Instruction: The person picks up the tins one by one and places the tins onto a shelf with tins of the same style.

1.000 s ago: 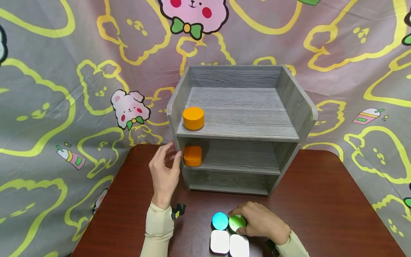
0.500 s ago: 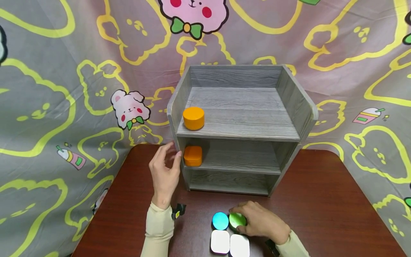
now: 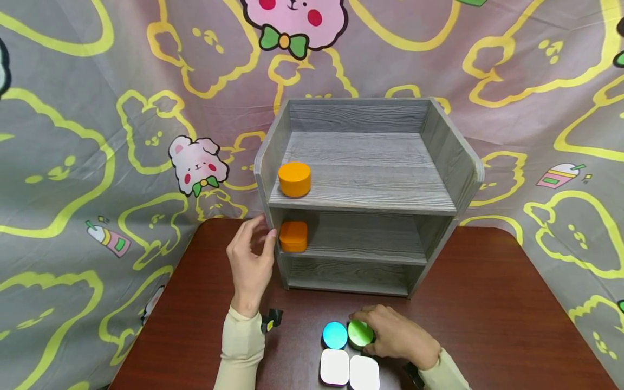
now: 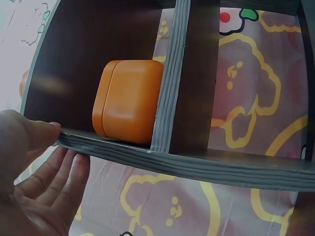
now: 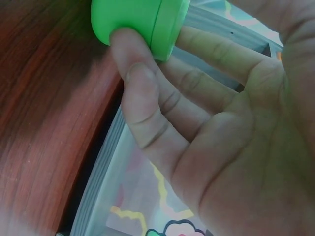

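Observation:
My left hand (image 3: 251,265) pinches the front edge of the grey wooden shelf's (image 3: 363,203) left side panel, thumb on the inner side and fingers outside, as the left wrist view shows. Just inside that panel, an orange rounded-square container (image 4: 133,101) stands on the middle level. My right hand (image 3: 402,333) holds a green round container (image 3: 360,332) low over the table, thumb and fingers at its sides. In the right wrist view its green side (image 5: 130,17) shows at the fingertips. Left of it stands a blue-topped round container (image 3: 335,335).
Two white-topped square containers (image 3: 335,366) stand nearest me, in front of the round ones. An orange round container (image 3: 294,180) sits on the shelf's top level at the left. Behind the dark red table (image 3: 492,303) hangs a patterned curtain (image 3: 390,65).
The green container in my right hand has shifted very slightly toward the shelf. My left hand keeps its grip on the panel.

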A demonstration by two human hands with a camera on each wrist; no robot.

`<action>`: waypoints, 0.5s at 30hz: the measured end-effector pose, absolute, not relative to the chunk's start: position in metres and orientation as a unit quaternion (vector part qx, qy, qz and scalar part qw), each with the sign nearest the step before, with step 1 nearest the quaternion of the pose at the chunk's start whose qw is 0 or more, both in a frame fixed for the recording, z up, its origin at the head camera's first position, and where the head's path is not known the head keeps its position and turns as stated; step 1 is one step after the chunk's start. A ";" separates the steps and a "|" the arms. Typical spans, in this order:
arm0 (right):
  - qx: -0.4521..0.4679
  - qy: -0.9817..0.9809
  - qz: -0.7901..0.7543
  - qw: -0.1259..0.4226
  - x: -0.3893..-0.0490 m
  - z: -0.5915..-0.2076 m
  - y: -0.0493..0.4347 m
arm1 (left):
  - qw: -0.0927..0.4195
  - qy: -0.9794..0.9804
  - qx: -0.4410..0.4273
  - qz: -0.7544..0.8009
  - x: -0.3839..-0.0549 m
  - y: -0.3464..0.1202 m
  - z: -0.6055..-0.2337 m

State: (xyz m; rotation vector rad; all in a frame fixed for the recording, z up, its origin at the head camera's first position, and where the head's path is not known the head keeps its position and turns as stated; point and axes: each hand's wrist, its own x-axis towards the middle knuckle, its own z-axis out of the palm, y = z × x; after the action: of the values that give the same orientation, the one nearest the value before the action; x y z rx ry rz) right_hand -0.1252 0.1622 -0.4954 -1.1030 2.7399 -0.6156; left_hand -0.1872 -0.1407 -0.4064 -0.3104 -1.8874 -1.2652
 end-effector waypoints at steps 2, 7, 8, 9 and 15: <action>-0.366 0.906 -0.204 0.060 -0.126 -0.496 0.162 | 0.410 -0.750 -0.123 -0.504 -0.187 -0.140 -0.406; -0.366 0.906 -0.205 0.061 -0.126 -0.496 0.162 | 0.411 -0.750 -0.123 -0.503 -0.187 -0.140 -0.406; -0.365 0.906 -0.205 0.061 -0.126 -0.496 0.162 | 0.411 -0.750 -0.123 -0.504 -0.187 -0.140 -0.406; -0.365 0.906 -0.205 0.060 -0.126 -0.497 0.162 | 0.411 -0.749 -0.123 -0.504 -0.187 -0.140 -0.406; -0.371 0.906 -0.196 0.047 -0.127 -0.498 0.162 | 0.414 -0.746 -0.123 -0.507 -0.187 -0.140 -0.406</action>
State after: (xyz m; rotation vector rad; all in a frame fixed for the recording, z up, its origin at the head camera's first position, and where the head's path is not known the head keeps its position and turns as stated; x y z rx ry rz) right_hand -0.1267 0.1623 -0.4977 -1.1331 2.7644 -0.5980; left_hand -0.1873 -0.1397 -0.4060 -0.3100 -1.8758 -1.2732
